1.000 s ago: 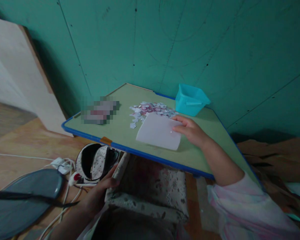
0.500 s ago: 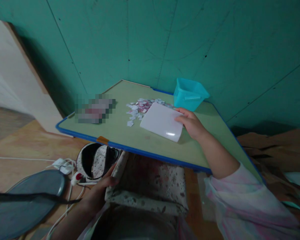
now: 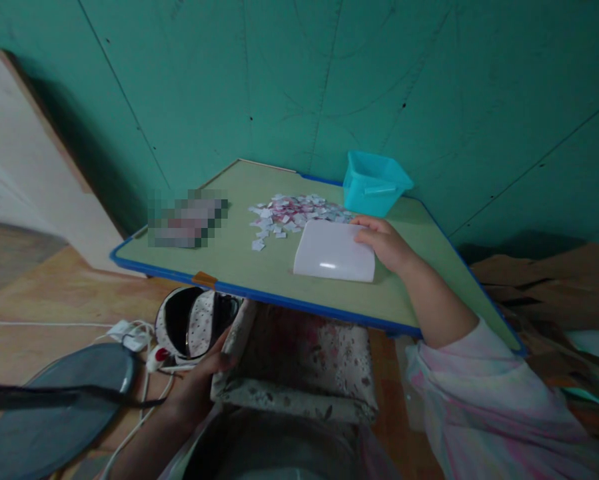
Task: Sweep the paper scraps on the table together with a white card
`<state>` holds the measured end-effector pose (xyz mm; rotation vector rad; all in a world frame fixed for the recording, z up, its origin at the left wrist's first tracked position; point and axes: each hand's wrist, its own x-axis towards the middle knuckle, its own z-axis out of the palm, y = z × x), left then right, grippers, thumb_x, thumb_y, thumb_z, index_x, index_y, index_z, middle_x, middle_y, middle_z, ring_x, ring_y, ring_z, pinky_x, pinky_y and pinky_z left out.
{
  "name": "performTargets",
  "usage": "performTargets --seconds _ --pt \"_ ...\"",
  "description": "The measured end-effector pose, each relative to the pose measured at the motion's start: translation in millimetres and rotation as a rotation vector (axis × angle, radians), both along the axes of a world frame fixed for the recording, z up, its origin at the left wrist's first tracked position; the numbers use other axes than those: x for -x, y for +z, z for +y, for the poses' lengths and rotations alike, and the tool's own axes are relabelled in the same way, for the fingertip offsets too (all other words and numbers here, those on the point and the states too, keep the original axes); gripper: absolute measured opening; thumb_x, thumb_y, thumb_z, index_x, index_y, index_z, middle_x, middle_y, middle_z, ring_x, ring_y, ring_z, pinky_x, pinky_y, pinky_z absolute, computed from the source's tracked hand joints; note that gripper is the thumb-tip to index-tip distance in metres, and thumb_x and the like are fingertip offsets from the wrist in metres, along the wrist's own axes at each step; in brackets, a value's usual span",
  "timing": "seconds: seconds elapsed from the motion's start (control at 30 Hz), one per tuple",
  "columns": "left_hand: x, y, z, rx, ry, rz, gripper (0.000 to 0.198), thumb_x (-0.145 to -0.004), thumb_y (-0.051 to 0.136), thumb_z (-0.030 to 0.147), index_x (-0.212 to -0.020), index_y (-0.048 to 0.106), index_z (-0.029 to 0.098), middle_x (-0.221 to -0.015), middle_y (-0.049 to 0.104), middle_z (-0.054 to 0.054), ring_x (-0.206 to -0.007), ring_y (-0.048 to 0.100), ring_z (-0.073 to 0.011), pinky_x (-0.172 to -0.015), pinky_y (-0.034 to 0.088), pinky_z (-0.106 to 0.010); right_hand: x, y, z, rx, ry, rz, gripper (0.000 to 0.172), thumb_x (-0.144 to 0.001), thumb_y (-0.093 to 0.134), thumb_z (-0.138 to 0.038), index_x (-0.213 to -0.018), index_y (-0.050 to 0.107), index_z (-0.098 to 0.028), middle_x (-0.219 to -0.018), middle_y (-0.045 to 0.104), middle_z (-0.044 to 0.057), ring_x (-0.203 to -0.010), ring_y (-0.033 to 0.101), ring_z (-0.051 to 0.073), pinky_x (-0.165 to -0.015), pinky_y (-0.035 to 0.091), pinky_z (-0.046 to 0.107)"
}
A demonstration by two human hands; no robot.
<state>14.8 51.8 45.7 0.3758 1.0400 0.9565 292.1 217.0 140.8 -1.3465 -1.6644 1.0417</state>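
Observation:
My right hand (image 3: 386, 243) grips the right edge of a white sheet (image 3: 334, 251) that lies on the low green table (image 3: 239, 263) with a blue rim. Just beyond the sheet is a heap of small white and pink paper scraps (image 3: 292, 211). A turquoise plastic tub (image 3: 374, 183) stands at the table's far edge by the wall. My left hand (image 3: 204, 373) is down on the floor at the left edge of a floral cushion (image 3: 304, 367), beside a dotted round pouch (image 3: 192, 323); its fingers curl on the cushion's corner.
A blurred-out object (image 3: 185, 219) lies at the table's left. On the wooden floor are a round grey lid (image 3: 54, 407), white cables with a plug (image 3: 134, 337), and a leaning board (image 3: 34, 173) at left. A teal wall (image 3: 299, 80) stands close behind.
My right hand slid the white sheet back toward me and to the right, off the scrap heap, and turned it square to the table edge. The left hand stayed put.

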Motion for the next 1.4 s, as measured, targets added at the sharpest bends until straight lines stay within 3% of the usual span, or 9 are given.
performTargets --seconds 0.1,0.23,0.37,0.57,0.77,0.93,1.17,1.4 --pt "-2 5.5 -1 0.027 0.019 -0.016 0.057 -0.073 0.039 0.013 -0.128 0.042 0.026 -0.086 0.074 0.004 -0.059 0.066 -0.0209 -0.043 0.041 -0.029 -1 2.3 -2 -0.028 0.044 -0.027 0.019 -0.057 0.05 -0.023 -0.075 0.057 -0.018 -0.058 0.05 -0.004 -0.049 0.042 0.01 -0.046 0.029 0.021" --pt "-3 5.9 -1 0.028 0.025 0.0 0.06 -0.069 0.044 0.011 -0.128 0.043 0.024 -0.089 0.074 0.001 -0.079 0.067 -0.0258 -0.043 0.042 -0.028 -4 3.6 -2 -0.043 0.033 -0.015 0.019 -0.059 0.048 -0.024 -0.075 0.057 -0.019 -0.058 0.049 -0.004 -0.049 0.042 0.01 -0.045 0.029 0.021" --pt "0 -1.7 1 -0.009 0.016 0.035 0.065 -0.063 0.049 0.009 -0.126 0.045 0.024 -0.088 0.074 -0.002 -0.081 0.066 -0.0264 -0.044 0.043 -0.029 -4 2.1 -2 -0.054 0.038 -0.025 0.018 -0.059 0.049 -0.024 -0.075 0.057 -0.019 -0.059 0.049 -0.004 -0.049 0.042 0.01 -0.045 0.029 0.021" --pt "0 0.4 1 0.008 0.012 0.034 0.065 -0.065 0.049 0.009 -0.127 0.044 0.025 -0.085 0.074 -0.002 -0.067 0.067 -0.0244 -0.047 0.045 -0.031 -5 -0.3 0 -0.023 0.077 0.003 0.019 -0.058 0.051 -0.023 -0.075 0.058 -0.019 -0.061 0.052 -0.003 -0.05 0.044 0.01 -0.046 0.03 0.021" --pt "1 1.9 1 0.036 0.021 0.006 0.068 -0.062 0.052 0.009 -0.127 0.044 0.024 -0.084 0.075 -0.003 -0.06 0.065 -0.0242 -0.044 0.042 -0.031 -14 -1.3 8 0.002 -0.008 0.031 0.02 -0.056 0.052 -0.024 -0.075 0.056 -0.019 -0.058 0.051 -0.004 -0.048 0.043 0.01 -0.043 0.028 0.021" --pt "3 1.9 -2 0.009 -0.003 0.014 0.066 -0.066 0.049 0.01 -0.13 0.041 0.023 -0.069 0.074 -0.002 -0.043 0.061 -0.0204 -0.043 0.042 -0.031 -27 2.9 12 -0.036 -0.08 0.023 0.018 -0.057 0.05 -0.025 -0.073 0.055 -0.019 -0.055 0.048 -0.004 -0.045 0.041 0.01 -0.042 0.026 0.022" --pt "5 1.1 -7 0.035 -0.037 0.03 0.064 -0.068 0.047 0.012 -0.131 0.039 0.022 -0.064 0.073 -0.002 -0.05 0.065 -0.0242 -0.048 0.048 -0.035 -36 0.2 14 0.025 -0.075 0.009 0.02 -0.056 0.051 -0.023 -0.075 0.056 -0.018 -0.054 0.049 -0.004 -0.044 0.041 0.009 -0.041 0.025 0.022" --pt "4 -2.1 -4 0.017 -0.001 -0.004 0.059 -0.067 0.047 0.008 -0.124 0.048 0.023 -0.064 0.073 0.0 -0.043 0.061 -0.0171 -0.043 0.047 -0.027 -33 1.9 13 -0.023 -0.109 -0.024 0.018 -0.057 0.05 -0.023 -0.074 0.055 -0.018 -0.053 0.048 -0.005 -0.043 0.04 0.009 -0.041 0.025 0.022"
